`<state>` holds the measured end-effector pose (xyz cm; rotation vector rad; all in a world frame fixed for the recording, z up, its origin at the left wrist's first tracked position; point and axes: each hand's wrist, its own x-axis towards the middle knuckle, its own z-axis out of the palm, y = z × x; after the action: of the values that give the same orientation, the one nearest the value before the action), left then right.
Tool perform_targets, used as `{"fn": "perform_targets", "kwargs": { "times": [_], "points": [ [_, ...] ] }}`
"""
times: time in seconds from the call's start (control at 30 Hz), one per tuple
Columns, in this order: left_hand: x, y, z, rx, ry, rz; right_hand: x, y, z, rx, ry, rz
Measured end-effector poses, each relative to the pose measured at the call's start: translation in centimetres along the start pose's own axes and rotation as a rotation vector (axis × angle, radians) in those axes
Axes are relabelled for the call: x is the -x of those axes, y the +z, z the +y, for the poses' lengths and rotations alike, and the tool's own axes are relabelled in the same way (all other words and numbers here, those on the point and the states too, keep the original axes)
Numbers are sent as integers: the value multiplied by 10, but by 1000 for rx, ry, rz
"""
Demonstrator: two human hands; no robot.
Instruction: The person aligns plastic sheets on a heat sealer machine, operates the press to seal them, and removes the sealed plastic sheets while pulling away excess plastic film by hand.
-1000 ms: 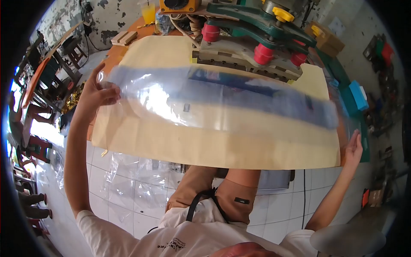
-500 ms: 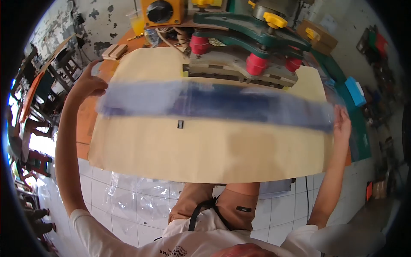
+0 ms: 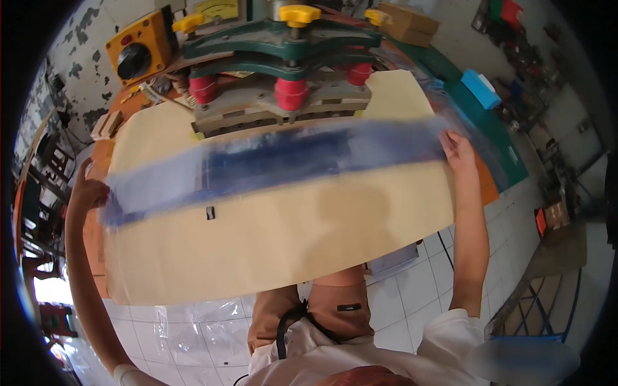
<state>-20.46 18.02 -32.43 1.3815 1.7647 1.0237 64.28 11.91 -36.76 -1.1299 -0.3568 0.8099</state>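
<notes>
"Left hand [image 3: 92, 191], right hand [image 3: 458, 149]: doing what?"

"Each seems to pinch one end of the plastic film [image 3: 277, 161], presumably so it won't sag."

"And where's that?"

"Over the tan sheet [image 3: 257, 244] on the desk [image 3: 488, 186], just before the green press [image 3: 283, 42], likely spread lengthwise to match its long bar [image 3: 283, 116]."

A person wears a loose white shirt [image 3: 299, 361] with short sleeves [image 3: 452, 334] and brown shorts [image 3: 338, 321], a small dark rectangular label [image 3: 349, 307] bearing a pale mark on the right leg. A black strap [image 3: 281, 336] hangs at the waist, over the shorts. Forearms [image 3: 470, 238] and hands [image 3: 458, 151] are bare.
</notes>
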Motion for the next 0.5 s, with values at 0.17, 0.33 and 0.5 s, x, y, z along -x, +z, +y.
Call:
{"fn": "perform_targets", "kwargs": {
  "times": [0.17, 0.33, 0.5],
  "points": [
    [3, -1, 4, -119, -16, 17, 29, 15, -11, 115, -191, 45],
    [19, 12, 8, -839, 604, 319, 62, 26, -19, 1009, -1272, 495],
    [31, 59, 38, -751, 740, 154, 70, 72, -6, 1227, -1019, -247]
  ]
}}
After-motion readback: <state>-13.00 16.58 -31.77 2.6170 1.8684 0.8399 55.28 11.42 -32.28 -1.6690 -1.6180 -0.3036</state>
